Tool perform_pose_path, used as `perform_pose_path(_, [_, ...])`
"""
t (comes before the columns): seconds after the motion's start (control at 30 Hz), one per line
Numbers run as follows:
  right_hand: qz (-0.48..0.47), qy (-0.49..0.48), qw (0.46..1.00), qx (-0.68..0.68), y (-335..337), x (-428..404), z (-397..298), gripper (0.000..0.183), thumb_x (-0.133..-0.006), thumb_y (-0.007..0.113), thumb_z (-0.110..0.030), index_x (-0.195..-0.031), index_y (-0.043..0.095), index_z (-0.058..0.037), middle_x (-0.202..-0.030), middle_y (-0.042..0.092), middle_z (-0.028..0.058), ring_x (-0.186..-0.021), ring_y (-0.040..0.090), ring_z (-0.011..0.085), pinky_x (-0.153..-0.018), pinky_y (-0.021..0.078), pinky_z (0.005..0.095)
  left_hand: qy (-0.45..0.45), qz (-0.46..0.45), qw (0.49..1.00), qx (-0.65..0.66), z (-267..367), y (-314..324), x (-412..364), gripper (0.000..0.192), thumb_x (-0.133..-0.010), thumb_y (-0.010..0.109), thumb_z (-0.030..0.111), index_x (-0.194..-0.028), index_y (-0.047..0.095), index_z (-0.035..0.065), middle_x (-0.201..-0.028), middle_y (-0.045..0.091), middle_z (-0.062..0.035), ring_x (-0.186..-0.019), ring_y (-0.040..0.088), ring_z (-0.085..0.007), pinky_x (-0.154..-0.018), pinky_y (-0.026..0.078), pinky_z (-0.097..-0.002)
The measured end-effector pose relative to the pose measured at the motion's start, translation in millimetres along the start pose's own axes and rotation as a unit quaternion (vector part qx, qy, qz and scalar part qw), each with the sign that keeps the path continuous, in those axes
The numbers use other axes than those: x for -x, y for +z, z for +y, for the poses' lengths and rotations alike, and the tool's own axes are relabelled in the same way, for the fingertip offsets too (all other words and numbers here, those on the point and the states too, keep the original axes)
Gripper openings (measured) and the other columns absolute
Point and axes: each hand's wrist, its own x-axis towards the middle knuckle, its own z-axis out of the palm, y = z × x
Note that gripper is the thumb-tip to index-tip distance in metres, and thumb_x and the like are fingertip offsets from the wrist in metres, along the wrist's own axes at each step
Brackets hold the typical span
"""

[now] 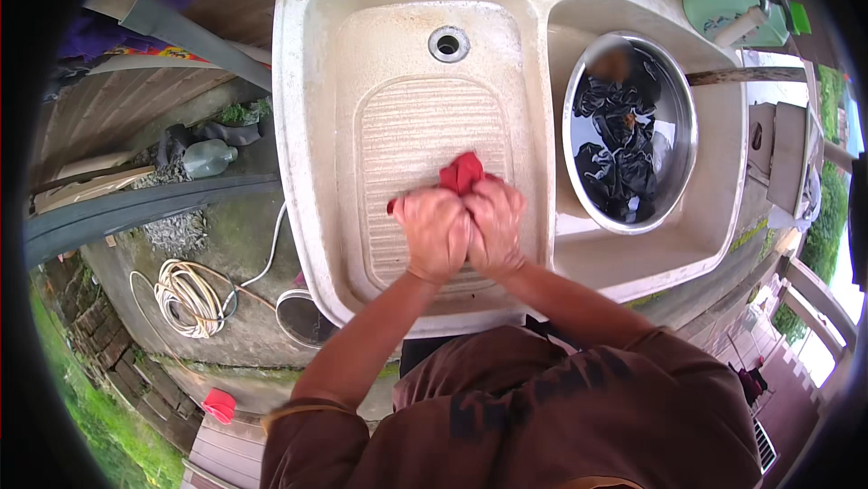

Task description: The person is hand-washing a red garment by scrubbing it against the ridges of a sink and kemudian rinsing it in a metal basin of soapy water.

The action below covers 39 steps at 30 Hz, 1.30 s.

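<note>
A red cloth is bunched between my two hands over the ribbed washboard moulded into the left basin of the laundry sink. My left hand is closed on it, and a small red end pokes out at that hand's left side. Pressed against the left one, my right hand grips the same cloth. Most of the fabric is hidden under my fingers. Higher up in this basin sits the round drain.
In the right basin stands a metal tub with dark clothes in water. A green plastic basin is at the upper right. A coiled hose, a clear plastic bottle and a bucket lie left of the sink.
</note>
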Motion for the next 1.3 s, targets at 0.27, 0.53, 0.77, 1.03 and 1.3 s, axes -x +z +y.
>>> perform_pose_path(0.27, [0.098, 0.065, 0.951, 0.286, 72.5, -142.6, 71.8, 0.03, -0.091, 0.045, -0.03, -0.109, 0.06, -0.0121, -0.117, 0.057, 0.0129, -0.112, 0.047, 0.0353, -0.094, 0.03, 0.0525, -0.047, 0.092, 0.975, -0.197, -11.6, 25.7, -74.3, 0.03, -0.091, 0.043, 0.031, -0.092, 0.063, 0.0081, -0.102, 0.062, -0.01, -0.098, 0.054, -0.0296, -0.09, 0.032, -0.0471])
perform_pose_path(0.53, [0.068, -0.045, 0.997, 0.001, 17.4, -29.6, 38.0, 0.026, -0.089, 0.045, -0.024, -0.105, 0.059, -0.0075, -0.104, 0.06, 0.0153, -0.092, 0.055, 0.0319, -0.085, 0.0385, 0.0441, -0.072, -0.031, 0.996, -0.039, 35.0, -9.7, 46.1, 0.024, -0.086, 0.045, 0.029, -0.09, 0.061, 0.011, -0.096, 0.06, -0.0102, -0.099, 0.053, -0.0284, -0.092, 0.029, -0.0432])
perform_pose_path(0.77, [0.046, 0.101, 0.986, 0.124, 54.0, -127.8, 57.7, 0.033, -0.09, 0.042, -0.031, -0.099, 0.064, -0.0085, -0.111, 0.061, 0.0128, -0.106, 0.052, 0.0343, -0.092, 0.0318, 0.0517, -0.039, 0.096, 0.986, -0.129, -9.9, 26.2, -53.6, 0.024, -0.087, 0.048, 0.026, -0.082, 0.064, 0.0086, -0.096, 0.063, -0.0096, -0.102, 0.051, -0.0285, -0.099, 0.025, -0.0537])
perform_pose_path(1.03, [0.047, -0.045, 0.997, -0.037, 9.0, -27.8, 44.9, 0.025, -0.088, 0.049, -0.022, -0.1, 0.062, -0.0034, -0.102, 0.063, 0.0161, -0.092, 0.058, 0.0338, -0.081, 0.0404, 0.0459, 0.006, -0.073, 0.997, 0.014, 68.9, -29.0, 45.9, 0.022, -0.084, 0.049, 0.022, -0.077, 0.062, 0.0057, -0.09, 0.063, -0.0169, -0.083, 0.055, -0.029, -0.076, 0.036, -0.0433])
perform_pose_path(1.3, [0.046, 0.086, 0.981, 0.167, 49.3, -123.4, 58.8, 0.036, -0.089, 0.044, -0.032, -0.101, 0.065, -0.0069, -0.108, 0.064, 0.0152, -0.102, 0.057, 0.0325, -0.09, 0.0383, 0.0442, -0.026, 0.16, 0.974, -0.161, -13.2, 31.2, -49.3, 0.027, -0.085, 0.051, 0.032, -0.087, 0.066, 0.0094, -0.096, 0.063, -0.0129, -0.098, 0.054, -0.0292, -0.096, 0.031, -0.0523])
